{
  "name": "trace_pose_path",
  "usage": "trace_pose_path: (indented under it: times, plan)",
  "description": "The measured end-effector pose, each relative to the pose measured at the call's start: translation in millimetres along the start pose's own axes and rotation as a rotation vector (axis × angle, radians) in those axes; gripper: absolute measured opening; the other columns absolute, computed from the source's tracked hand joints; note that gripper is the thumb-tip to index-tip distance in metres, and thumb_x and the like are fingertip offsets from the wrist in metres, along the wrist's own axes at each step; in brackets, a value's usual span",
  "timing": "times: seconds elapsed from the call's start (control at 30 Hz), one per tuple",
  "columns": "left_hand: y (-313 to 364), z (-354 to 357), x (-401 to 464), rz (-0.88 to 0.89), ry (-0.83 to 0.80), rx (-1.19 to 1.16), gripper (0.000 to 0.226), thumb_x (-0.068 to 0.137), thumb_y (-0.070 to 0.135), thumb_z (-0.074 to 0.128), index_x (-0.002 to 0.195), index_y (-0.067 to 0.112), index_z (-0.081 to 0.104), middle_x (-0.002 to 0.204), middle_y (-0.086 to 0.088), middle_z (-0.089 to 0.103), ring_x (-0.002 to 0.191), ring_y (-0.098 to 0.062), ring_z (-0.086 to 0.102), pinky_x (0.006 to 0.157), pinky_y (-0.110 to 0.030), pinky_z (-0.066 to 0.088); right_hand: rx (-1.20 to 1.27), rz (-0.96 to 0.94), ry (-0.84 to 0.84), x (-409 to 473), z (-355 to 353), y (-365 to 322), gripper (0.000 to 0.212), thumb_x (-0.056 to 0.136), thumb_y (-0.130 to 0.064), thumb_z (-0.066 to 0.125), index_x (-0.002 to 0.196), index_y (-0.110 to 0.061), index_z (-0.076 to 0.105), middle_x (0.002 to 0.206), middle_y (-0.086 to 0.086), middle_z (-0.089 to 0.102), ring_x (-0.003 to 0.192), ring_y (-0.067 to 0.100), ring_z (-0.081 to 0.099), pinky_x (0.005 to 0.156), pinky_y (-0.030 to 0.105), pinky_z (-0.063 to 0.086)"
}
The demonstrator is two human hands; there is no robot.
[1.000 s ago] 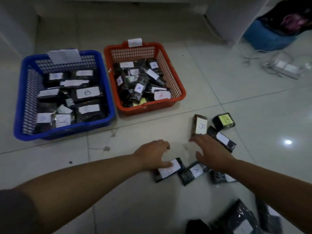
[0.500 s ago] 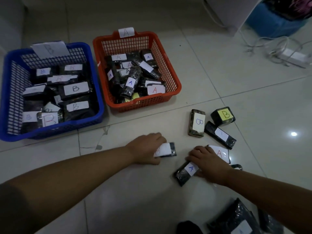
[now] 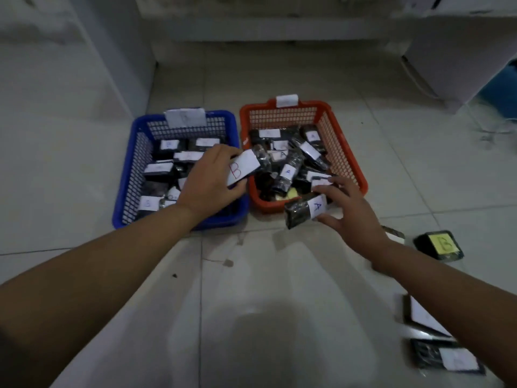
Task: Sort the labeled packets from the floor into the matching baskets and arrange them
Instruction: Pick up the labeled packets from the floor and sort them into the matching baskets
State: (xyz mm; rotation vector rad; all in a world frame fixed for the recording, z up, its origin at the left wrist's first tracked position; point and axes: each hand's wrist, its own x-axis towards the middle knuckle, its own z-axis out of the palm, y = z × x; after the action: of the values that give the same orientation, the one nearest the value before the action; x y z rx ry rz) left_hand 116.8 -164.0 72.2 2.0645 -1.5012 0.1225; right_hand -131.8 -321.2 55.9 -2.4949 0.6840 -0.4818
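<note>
My left hand (image 3: 208, 180) grips a dark packet with a red B label (image 3: 244, 168) over the gap between the two baskets, above the right rim of the blue basket (image 3: 131, 175). Several B-labelled packets fill that basket. My right hand (image 3: 348, 211) holds a dark packet labelled A (image 3: 305, 211) between thumb and fingers at the front edge of the orange basket (image 3: 344, 152), which holds several A packets.
More packets lie on the floor at right: one with a yellow B label (image 3: 439, 245) and two white-labelled ones (image 3: 425, 317) (image 3: 447, 357) near my right forearm. Pale cabinets stand behind the baskets and at left. A blue object and cables sit at far right.
Both hands lifted from the floor, each taking a packet, and moved forward to the baskets. The camera tilted up and shifted, so the baskets now sit mid-frame.
</note>
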Motion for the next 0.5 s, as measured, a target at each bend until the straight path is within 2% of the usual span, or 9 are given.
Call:
trace_pose_path:
  times: [0.03, 0.13, 0.27, 0.33, 0.4, 0.5]
  plan:
    - [-13, -8, -2, -0.041, 0.012, 0.006, 0.049, 0.075, 0.022, 0.071, 0.117, 0.006, 0.052, 0.108, -0.012, 0.054, 0.099, -0.024, 0.05, 0.082, -0.026, 0.037, 0.004, -0.017, 0.011, 12, 3, -10, 0.055, 0.071, -0.012, 0.079, 0.121, -0.019, 0.059, 0.133, 0.007, 0.043, 0.111, 0.012, 0.047, 0.091, 0.014, 0.04]
    - [-53, -26, -15, -0.176, 0.002, -0.017, 0.051, 0.075, 0.016, 0.074, 0.121, 0.008, 0.055, 0.112, -0.012, 0.057, 0.104, -0.026, 0.052, 0.087, -0.027, 0.037, -0.002, -0.07, 0.033, 44, 12, -34, 0.056, 0.069, -0.01, 0.079, 0.12, -0.018, 0.06, 0.13, 0.007, 0.049, 0.117, 0.019, 0.048, 0.098, 0.028, 0.04]
    - [-93, -41, -38, -0.328, -0.157, -0.058, 0.055, 0.075, 0.015, 0.077, 0.125, 0.008, 0.055, 0.12, -0.01, 0.058, 0.112, -0.025, 0.052, 0.092, -0.029, 0.039, -0.112, -0.141, -0.001, 75, 23, -51, 0.058, 0.069, -0.012, 0.079, 0.123, -0.017, 0.059, 0.13, 0.003, 0.054, 0.119, 0.023, 0.046, 0.102, 0.028, 0.029]
    - [-106, -38, -48, -0.362, -0.261, -0.059, 0.058, 0.074, 0.018, 0.079, 0.127, 0.012, 0.054, 0.123, -0.005, 0.058, 0.114, -0.022, 0.052, 0.094, -0.027, 0.039, -0.173, -0.146, -0.027, 88, 27, -52, 0.057, 0.071, -0.012, 0.077, 0.124, -0.018, 0.058, 0.134, 0.002, 0.052, 0.122, 0.025, 0.044, 0.102, 0.03, 0.029]
    - [-114, -30, -53, -0.382, -0.361, -0.068, 0.056, 0.075, 0.019, 0.078, 0.126, 0.015, 0.055, 0.123, -0.002, 0.059, 0.114, -0.02, 0.053, 0.096, -0.026, 0.04, -0.235, -0.164, -0.045, 101, 28, -49, 0.056, 0.072, -0.01, 0.076, 0.124, -0.02, 0.058, 0.139, 0.005, 0.047, 0.126, 0.029, 0.041, 0.104, 0.038, 0.032]
    - [-122, -19, -50, -0.355, -0.405, -0.009, 0.05, 0.076, 0.024, 0.077, 0.123, 0.017, 0.06, 0.122, -0.003, 0.061, 0.112, -0.021, 0.053, 0.098, -0.032, 0.042, -0.347, -0.17, -0.072, 124, 27, -40, 0.053, 0.076, -0.011, 0.074, 0.126, -0.02, 0.058, 0.146, 0.011, 0.036, 0.132, 0.032, 0.035, 0.107, 0.047, 0.036]
